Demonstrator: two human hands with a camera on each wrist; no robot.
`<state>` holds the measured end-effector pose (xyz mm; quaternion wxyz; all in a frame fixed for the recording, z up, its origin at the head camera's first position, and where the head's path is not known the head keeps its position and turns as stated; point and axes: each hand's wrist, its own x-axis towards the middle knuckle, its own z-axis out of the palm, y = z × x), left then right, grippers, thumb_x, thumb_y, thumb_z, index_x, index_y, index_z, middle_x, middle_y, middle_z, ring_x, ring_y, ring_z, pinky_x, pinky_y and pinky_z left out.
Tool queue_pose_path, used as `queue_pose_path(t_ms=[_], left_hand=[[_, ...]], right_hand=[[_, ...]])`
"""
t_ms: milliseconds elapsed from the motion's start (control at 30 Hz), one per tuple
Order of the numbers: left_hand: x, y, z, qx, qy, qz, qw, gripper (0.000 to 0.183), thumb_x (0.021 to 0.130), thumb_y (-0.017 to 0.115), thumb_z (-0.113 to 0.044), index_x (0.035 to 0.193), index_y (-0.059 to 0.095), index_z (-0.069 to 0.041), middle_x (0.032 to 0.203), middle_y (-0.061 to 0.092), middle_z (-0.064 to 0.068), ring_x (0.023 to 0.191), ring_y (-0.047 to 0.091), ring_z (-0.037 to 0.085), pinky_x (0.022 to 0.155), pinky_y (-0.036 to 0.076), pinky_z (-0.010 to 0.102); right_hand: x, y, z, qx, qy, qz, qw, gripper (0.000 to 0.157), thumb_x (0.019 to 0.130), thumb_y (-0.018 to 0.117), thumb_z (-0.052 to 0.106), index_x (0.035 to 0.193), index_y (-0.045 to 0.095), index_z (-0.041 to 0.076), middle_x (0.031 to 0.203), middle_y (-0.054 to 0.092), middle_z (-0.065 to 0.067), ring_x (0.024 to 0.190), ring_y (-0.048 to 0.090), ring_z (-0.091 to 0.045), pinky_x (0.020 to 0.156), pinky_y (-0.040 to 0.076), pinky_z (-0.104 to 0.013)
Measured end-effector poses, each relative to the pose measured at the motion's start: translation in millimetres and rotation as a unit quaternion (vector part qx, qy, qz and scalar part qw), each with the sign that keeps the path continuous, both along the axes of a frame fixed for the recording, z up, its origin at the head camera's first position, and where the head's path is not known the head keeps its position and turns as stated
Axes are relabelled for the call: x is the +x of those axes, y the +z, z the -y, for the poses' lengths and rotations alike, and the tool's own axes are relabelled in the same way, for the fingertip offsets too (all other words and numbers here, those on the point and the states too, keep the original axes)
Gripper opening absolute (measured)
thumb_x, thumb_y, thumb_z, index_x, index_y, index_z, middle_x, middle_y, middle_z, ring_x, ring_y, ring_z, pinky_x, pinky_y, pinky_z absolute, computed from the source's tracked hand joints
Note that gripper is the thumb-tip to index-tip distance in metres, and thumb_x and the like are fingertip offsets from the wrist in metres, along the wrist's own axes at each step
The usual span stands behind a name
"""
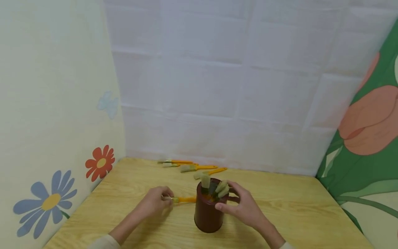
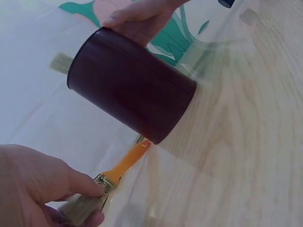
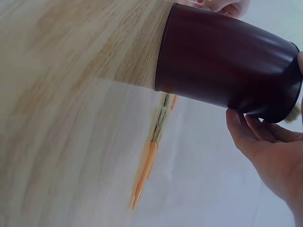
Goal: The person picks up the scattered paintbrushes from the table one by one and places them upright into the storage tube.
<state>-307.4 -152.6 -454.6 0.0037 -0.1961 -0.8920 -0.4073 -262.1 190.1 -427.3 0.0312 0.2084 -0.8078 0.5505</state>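
Orange-handled, pale-bristled paintbrush (image 1: 186, 200) is at lower centre of the frame; fingers of the left hand (image 1: 156, 202) pinch its bristle end, those of the right hand (image 1: 246, 206) grip the dark-maroon cylindrical cup (image 1: 208, 217). Step judged: pickup; next calls for raising the handle.

Right hand (image 3: 277, 151) grips cup (image 3: 218, 56), dark maroon, near its rim; bristles (image 3: 292, 115) protrude past the rim; orange-handled brushes (image 3: 146, 165) lie on wood-grain table (image 3: 57, 118) beyond the base; left hand (image 3: 229, 7) partly visible past cup, at top edge; backdrop (image 3: 213, 184) white.
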Motion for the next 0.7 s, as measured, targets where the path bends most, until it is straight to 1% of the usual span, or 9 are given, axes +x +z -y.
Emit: queue_pose_path(t_ms=[67, 133, 267, 367, 467, 567, 700], left_hand=[[-0.8, 2.4, 0, 0.014, 0.003, 0.000, 0.9999, 0.012, 0.091, 0.077, -0.004, 0.100, 0.071, -0.008, 0.098, 0.068, 0.002, 0.091, 0.067, 0.022, 0.073, 0.057, 0.037], [-1.2, 5.9, -1, 0.024, 0.013, -0.012, 0.9996, 0.012, 0.091, 0.077, -0.006, 0.101, 0.071, -0.010, 0.099, 0.069, 0.000, 0.093, 0.067, 0.021, 0.074, 0.057, 0.037], [-0.9, 13.2, -4, 0.037, 0.024, -0.067, 0.9968, 0.016, 0.091, 0.079, -0.009, 0.105, 0.072, -0.013, 0.100, 0.068, -0.002, 0.089, 0.064, 0.016, 0.072, 0.055, 0.036], [0.0, 17.9, -6, 0.070, 0.023, -0.100, 0.9923, 0.021, 0.090, 0.080, -0.008, 0.108, 0.072, -0.014, 0.099, 0.067, -0.001, 0.086, 0.067, 0.015, 0.069, 0.056, 0.031], [0.8, 22.2, -8, 0.106, 0.019, -0.120, 0.9869, 0.026, 0.089, 0.080, -0.006, 0.110, 0.070, -0.016, 0.098, 0.066, -0.001, 0.085, 0.069, 0.014, 0.069, 0.058, 0.028], [1.8, 26.7, -9, 0.121, 0.013, -0.144, 0.9820, 0.029, 0.088, 0.081, -0.006, 0.113, 0.069, -0.016, 0.100, 0.067, -0.003, 0.084, 0.069, 0.011, 0.071, 0.058, 0.030], [3.0, 35.3, -11, 0.120, 0.008, -0.189, 0.9746, 0.032, 0.089, 0.081, -0.008, 0.118, 0.069, -0.012, 0.100, 0.068, -0.006, 0.083, 0.068, 0.010, 0.073, 0.058, 0.033]], right_hand=[[0.0, 0.2, 0, -0.002, 0.003, -0.001, 1.000, 0.069, 0.089, 0.084, 0.024, 0.148, 0.050, 0.014, 0.137, 0.057, -0.008, 0.124, 0.057, -0.030, 0.098, 0.050, -0.048], [0.0, 0.1, 0, -0.006, 0.007, 0.000, 1.000, 0.069, 0.089, 0.083, 0.024, 0.148, 0.050, 0.013, 0.137, 0.057, -0.009, 0.124, 0.056, -0.031, 0.098, 0.050, -0.051], [0.2, -0.2, 0, -0.008, 0.008, 0.003, 1.000, 0.068, 0.089, 0.083, 0.024, 0.148, 0.050, 0.016, 0.137, 0.057, -0.008, 0.125, 0.056, -0.032, 0.098, 0.049, -0.054], [0.4, -0.2, 0, -0.007, 0.007, 0.004, 1.000, 0.068, 0.089, 0.083, 0.024, 0.148, 0.050, 0.017, 0.138, 0.056, -0.006, 0.125, 0.055, -0.032, 0.098, 0.049, -0.052], [0.4, -0.4, 0, -0.007, 0.006, 0.006, 1.000, 0.069, 0.089, 0.084, 0.025, 0.148, 0.050, 0.017, 0.138, 0.056, -0.006, 0.126, 0.055, -0.033, 0.098, 0.050, -0.050], [0.4, -0.5, 0, -0.007, 0.007, 0.006, 1.000, 0.070, 0.089, 0.083, 0.026, 0.149, 0.049, 0.016, 0.138, 0.056, -0.007, 0.126, 0.054, -0.034, 0.098, 0.049, -0.052], [0.2, 0.0, 0, -0.007, 0.008, 0.006, 1.000, 0.070, 0.089, 0.083, 0.026, 0.149, 0.049, 0.016, 0.138, 0.056, -0.006, 0.126, 0.054, -0.033, 0.098, 0.049, -0.051]])
